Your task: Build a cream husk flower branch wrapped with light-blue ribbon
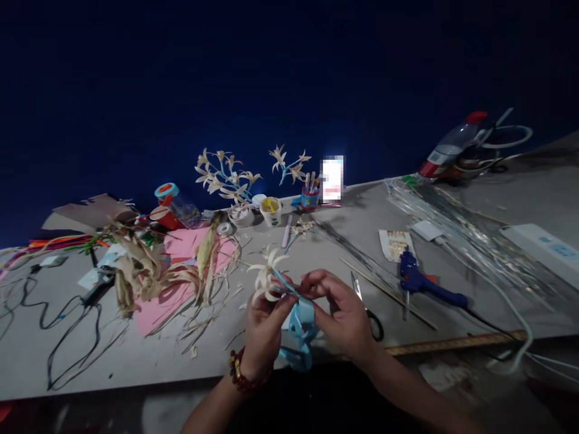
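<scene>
Near the table's front edge my left hand (pixel 266 328) is closed around the blue-wrapped stem of a husk flower (pixel 269 271), whose pale petals spread above my fingers. Close beside it, my right hand (pixel 341 310) is closed with thumb and fingers on a light blue tape (pixel 303 322) at the stem. Loops of the tape hang below both hands, past the table edge. My fingers partly hide where tape and stem meet. Scissors (pixel 374 324) with black handles lie just right of my right hand.
A blue glue gun (pixel 418 282) with its cord lies at right, near wires (pixel 362 253) and a thin stick (pixel 389 293). Dried husks (pixel 149 265) cover pink paper (pixel 165 307) at left. Finished flower sprays (pixel 226 175), cups (pixel 271 212) and a lit phone (pixel 332 179) stand at the back.
</scene>
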### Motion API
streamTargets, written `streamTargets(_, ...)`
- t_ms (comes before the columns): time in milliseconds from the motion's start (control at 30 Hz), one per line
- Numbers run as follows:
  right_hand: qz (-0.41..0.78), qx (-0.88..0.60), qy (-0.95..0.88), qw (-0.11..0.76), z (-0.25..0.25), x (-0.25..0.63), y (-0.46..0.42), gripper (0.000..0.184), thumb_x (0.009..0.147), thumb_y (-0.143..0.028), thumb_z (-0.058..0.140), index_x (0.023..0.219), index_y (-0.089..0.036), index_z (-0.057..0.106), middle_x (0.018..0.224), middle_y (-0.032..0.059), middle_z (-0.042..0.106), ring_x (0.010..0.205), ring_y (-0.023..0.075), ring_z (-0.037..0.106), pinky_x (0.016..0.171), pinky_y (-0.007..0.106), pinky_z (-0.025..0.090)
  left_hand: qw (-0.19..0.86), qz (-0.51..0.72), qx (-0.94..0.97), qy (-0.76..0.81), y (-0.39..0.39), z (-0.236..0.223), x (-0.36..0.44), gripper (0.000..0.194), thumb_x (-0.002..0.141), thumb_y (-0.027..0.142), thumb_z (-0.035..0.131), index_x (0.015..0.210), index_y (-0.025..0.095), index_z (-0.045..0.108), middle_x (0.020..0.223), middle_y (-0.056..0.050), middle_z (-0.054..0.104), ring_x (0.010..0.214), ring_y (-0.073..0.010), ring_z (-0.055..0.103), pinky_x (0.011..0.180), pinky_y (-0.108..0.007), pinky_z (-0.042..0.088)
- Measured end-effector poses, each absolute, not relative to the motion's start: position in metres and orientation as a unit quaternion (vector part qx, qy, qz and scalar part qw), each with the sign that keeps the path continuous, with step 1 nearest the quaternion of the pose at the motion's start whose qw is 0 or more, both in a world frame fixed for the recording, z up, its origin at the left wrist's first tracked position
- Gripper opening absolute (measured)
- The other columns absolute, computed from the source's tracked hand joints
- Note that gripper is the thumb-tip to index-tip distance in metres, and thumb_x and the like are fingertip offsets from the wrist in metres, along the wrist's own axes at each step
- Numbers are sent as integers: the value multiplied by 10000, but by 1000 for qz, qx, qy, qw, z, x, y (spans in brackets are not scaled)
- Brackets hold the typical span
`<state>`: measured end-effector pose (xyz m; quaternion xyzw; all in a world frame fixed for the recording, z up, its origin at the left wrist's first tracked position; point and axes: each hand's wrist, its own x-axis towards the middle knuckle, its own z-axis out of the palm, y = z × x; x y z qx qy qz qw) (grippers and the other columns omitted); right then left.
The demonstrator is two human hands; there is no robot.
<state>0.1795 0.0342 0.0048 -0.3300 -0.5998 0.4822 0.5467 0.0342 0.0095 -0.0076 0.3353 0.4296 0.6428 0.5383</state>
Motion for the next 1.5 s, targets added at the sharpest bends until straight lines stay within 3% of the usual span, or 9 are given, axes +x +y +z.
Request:
streamTargets(133,414,-309,-647,561,4,179,34,164,829,-91,660,800,-251,634,927,41,649,906,215,639,822,348,506,535,640,336,438,9,-1,35,134,775,281,811,876,201,776,847,-33,757,821,-189,684,811,-283,530)
streamTargets(400,399,-278,-651,583,3,181,35,208,836,-74,676,876,-277,698,916,41,656,898,216,643,808,363,517,511,625,410,425,6,8,34,91,851,284,736,866,208,784,860,-53,768,855,-211,698,868,-304,517)
streamTargets(600,504,-251,-581,587,8,182,36,61,886,-212,692,851,-261,683,893,39,638,856,201,627,785,341,505,475,629,461,409,5,10,33,81,883,228,691,862,207,767,851,-49,731,857,-206,680,866,-306,507)
streamTargets(800,551,-242,-529,598,7,180,38,136,861,-320,751,784,-228,688,845,40,648,838,188,629,759,301,502,474,616,483,403,6,12,31,96,899,223,669,866,192,754,852,-46,725,860,-195,674,857,-293,504)
streamTargets(1000,638,-260,-461,559,7,180,37,177,771,-271,832,704,-219,677,787,15,652,789,167,624,741,275,501,506,625,435,406,5,10,32,76,854,251,723,855,181,754,836,-52,736,802,-191,677,773,-287,536)
streamTargets(1233,743,-260,-360,501,14,179,38,215,669,-265,902,652,-191,701,785,4,661,791,139,632,741,233,505,544,620,414,384,6,-1,28,75,835,264,749,841,192,770,829,-60,749,836,-194,676,816,-296,535)
streamTargets(1500,835,-245,-278,407,25,179,42,287,574,-212,942,635,-169,664,653,-36,664,505,65,556,467,160,420,575,626,390,355,9,0,29,129,781,319,802,813,194,799,768,-52,712,645,-148,623,604,-250,529)
